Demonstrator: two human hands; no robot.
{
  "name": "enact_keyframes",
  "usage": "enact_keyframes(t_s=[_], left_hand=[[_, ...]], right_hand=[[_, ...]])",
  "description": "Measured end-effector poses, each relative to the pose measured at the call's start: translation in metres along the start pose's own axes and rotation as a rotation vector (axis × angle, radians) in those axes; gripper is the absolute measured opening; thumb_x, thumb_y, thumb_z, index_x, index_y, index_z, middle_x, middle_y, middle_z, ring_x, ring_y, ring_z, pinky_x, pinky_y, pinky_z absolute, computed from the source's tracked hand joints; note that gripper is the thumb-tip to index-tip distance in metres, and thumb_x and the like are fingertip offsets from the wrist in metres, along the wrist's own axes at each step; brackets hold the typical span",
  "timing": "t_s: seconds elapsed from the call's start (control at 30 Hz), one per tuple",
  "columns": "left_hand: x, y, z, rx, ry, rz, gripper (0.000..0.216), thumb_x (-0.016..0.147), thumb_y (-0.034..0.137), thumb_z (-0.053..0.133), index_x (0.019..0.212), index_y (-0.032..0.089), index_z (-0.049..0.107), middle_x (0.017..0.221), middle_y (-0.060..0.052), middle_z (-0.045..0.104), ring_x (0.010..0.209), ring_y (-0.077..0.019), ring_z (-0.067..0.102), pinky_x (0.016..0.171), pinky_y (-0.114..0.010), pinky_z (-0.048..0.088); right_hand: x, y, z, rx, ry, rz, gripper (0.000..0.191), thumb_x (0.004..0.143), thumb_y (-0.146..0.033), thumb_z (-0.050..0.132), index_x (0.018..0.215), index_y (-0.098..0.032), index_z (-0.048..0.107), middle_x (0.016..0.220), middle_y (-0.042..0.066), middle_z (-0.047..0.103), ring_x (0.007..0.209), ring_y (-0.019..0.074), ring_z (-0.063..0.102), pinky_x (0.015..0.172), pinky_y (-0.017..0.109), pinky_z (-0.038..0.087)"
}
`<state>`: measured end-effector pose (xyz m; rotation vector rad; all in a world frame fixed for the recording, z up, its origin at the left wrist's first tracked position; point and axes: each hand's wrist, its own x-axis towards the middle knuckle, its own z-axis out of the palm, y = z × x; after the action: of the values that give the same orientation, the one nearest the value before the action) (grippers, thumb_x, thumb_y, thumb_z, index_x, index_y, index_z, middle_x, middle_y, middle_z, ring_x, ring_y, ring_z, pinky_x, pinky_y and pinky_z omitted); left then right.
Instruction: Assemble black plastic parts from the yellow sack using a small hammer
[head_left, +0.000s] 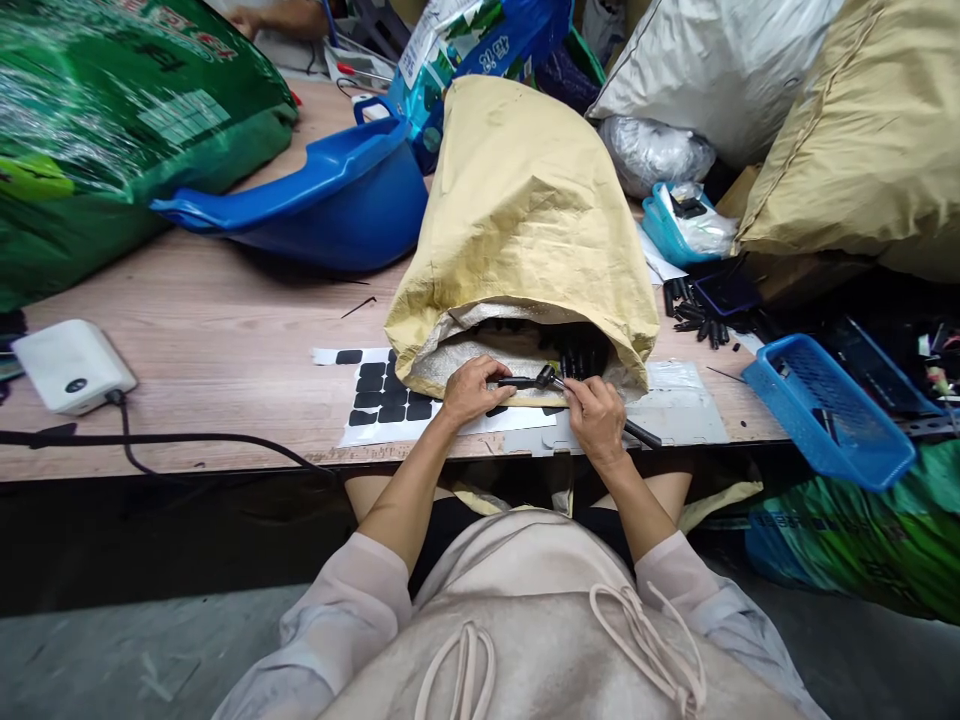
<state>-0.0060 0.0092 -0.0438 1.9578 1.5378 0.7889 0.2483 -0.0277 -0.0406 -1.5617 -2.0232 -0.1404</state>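
Observation:
The fingers of my left hand [474, 390] are closed in a pinch on a slim black rod-like part [519, 381], held level at the mouth of a tan woven sack [525, 200]. My right hand [598, 412] is wrapped round a tool with a black handle [642, 433], which sticks out below the palm. The tool's thin metal shaft and small dark head [546, 376] meet the right end of the black part; its exact kind is unclear. Inside the sack lie several black pieces [581, 352]. Under my hands is a white sheet with black square stickers [394, 395].
On the left are a blue scoop [330, 200], a green sack [127, 130] and a white box [73, 365] with a black cable. At right, a blue basket [832, 410] overhangs the table edge near loose black parts [701, 315]. Another person's hand [244, 20] shows behind.

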Motion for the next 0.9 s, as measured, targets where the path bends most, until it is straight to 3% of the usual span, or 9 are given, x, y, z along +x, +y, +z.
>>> enact_keyframes(t_s=[0.23, 0.37, 0.43, 0.5, 0.57, 0.63, 0.7, 0.77, 0.9], left_hand=[[0.000, 0.004, -0.003, -0.074, 0.027, -0.027, 0.015, 0.086, 0.034, 0.070, 0.095, 0.022, 0.072, 0.093, -0.003, 0.067, 0.089, -0.0211, 0.061, 0.081, -0.033, 0.048], [-0.023, 0.019, -0.013, -0.269, 0.060, -0.009, 0.022, 0.088, 0.039, 0.066, 0.100, 0.021, 0.070, 0.091, -0.003, 0.066, 0.075, -0.0172, 0.055, 0.075, -0.031, 0.047], [-0.044, 0.032, -0.018, -0.361, -0.071, -0.006, 0.026, 0.088, 0.044, 0.068, 0.101, 0.021, 0.071, 0.088, -0.002, 0.067, 0.073, -0.0168, 0.055, 0.073, -0.030, 0.046], [-0.067, 0.043, -0.017, -0.440, -0.323, -0.011, 0.028, 0.088, 0.046, 0.069, 0.100, 0.021, 0.072, 0.086, -0.002, 0.068, 0.072, -0.0165, 0.057, 0.070, -0.028, 0.046], [-0.088, 0.050, -0.009, -0.438, -0.577, -0.030, 0.027, 0.089, 0.045, 0.068, 0.100, 0.021, 0.073, 0.081, 0.000, 0.069, 0.072, -0.0167, 0.060, 0.069, -0.027, 0.047], [-0.104, 0.050, 0.007, -0.307, -0.705, -0.084, 0.022, 0.089, 0.040, 0.067, 0.101, 0.023, 0.074, 0.080, 0.000, 0.071, 0.075, -0.0191, 0.065, 0.071, -0.028, 0.048], [-0.115, 0.045, 0.028, -0.084, -0.714, -0.172, 0.022, 0.090, 0.036, 0.065, 0.107, 0.025, 0.075, 0.088, -0.003, 0.076, 0.088, -0.0247, 0.071, 0.080, -0.032, 0.051], [-0.121, 0.036, 0.049, 0.097, -0.687, -0.262, 0.028, 0.093, 0.035, 0.061, 0.117, 0.028, 0.074, 0.109, -0.008, 0.079, 0.108, -0.0311, 0.072, 0.090, -0.038, 0.053], [-0.123, 0.016, 0.084, 0.169, -0.717, -0.428, 0.040, 0.097, 0.039, 0.055, 0.136, 0.030, 0.065, 0.144, -0.010, 0.067, 0.131, -0.0339, 0.064, 0.101, -0.042, 0.053]], right_hand=[[-0.011, 0.003, 0.008, 0.014, 0.024, 0.025, 0.024, 0.103, -0.027, 0.057, 0.112, -0.024, 0.079, 0.095, 0.005, 0.070, 0.086, 0.0201, 0.054, 0.081, 0.032, 0.040], [-0.010, 0.002, 0.009, 0.006, 0.000, 0.039, 0.023, 0.102, -0.026, 0.058, 0.113, -0.026, 0.078, 0.095, 0.005, 0.069, 0.086, 0.0208, 0.053, 0.080, 0.033, 0.038], [-0.009, 0.001, 0.008, -0.011, -0.014, 0.040, 0.023, 0.102, -0.027, 0.058, 0.113, -0.026, 0.078, 0.095, 0.006, 0.068, 0.087, 0.0214, 0.053, 0.080, 0.034, 0.037], [-0.009, 0.000, 0.008, -0.026, -0.023, 0.037, 0.022, 0.102, -0.027, 0.058, 0.113, -0.025, 0.077, 0.095, 0.006, 0.068, 0.087, 0.0218, 0.052, 0.079, 0.034, 0.036], [-0.009, -0.001, 0.007, -0.035, -0.032, 0.035, 0.022, 0.102, -0.028, 0.058, 0.113, -0.025, 0.077, 0.095, 0.006, 0.067, 0.087, 0.0222, 0.052, 0.079, 0.034, 0.035], [-0.010, -0.002, 0.007, -0.039, -0.043, 0.032, 0.023, 0.102, -0.029, 0.057, 0.115, -0.025, 0.076, 0.095, 0.006, 0.067, 0.088, 0.0225, 0.052, 0.079, 0.035, 0.035], [-0.010, -0.002, 0.007, -0.045, -0.055, 0.030, 0.023, 0.103, -0.030, 0.056, 0.115, -0.025, 0.076, 0.096, 0.007, 0.066, 0.089, 0.0227, 0.051, 0.079, 0.035, 0.034], [-0.010, -0.003, 0.007, -0.055, -0.064, 0.031, 0.024, 0.103, -0.030, 0.056, 0.116, -0.026, 0.075, 0.097, 0.007, 0.066, 0.090, 0.0228, 0.051, 0.079, 0.035, 0.034], [-0.010, -0.004, 0.006, -0.077, -0.057, 0.039, 0.023, 0.103, -0.030, 0.056, 0.115, -0.026, 0.076, 0.096, 0.007, 0.067, 0.089, 0.0226, 0.051, 0.078, 0.035, 0.033]])
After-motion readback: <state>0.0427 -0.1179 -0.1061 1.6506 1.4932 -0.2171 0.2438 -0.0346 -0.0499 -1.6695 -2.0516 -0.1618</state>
